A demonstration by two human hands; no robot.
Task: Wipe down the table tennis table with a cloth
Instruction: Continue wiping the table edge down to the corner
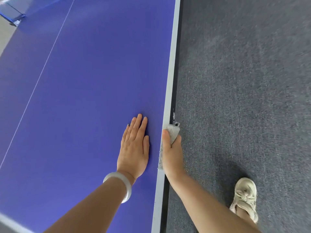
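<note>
The blue table tennis table (87, 81) fills the left of the head view, with a white border along its right edge and a thin white centre line. My left hand (134, 147) lies flat on the blue top near that edge, fingers straight and together. My right hand (171, 153) grips a grey cloth (173, 132) folded over the table's right edge, thumb on the white border and fingers down the dark side. Part of the cloth is hidden under the hand.
The net and its post (15, 17) stand at the far upper left. Grey carpet (244, 81) covers the floor to the right of the table. My foot in a beige sneaker (245, 197) stands on the carpet beside the table.
</note>
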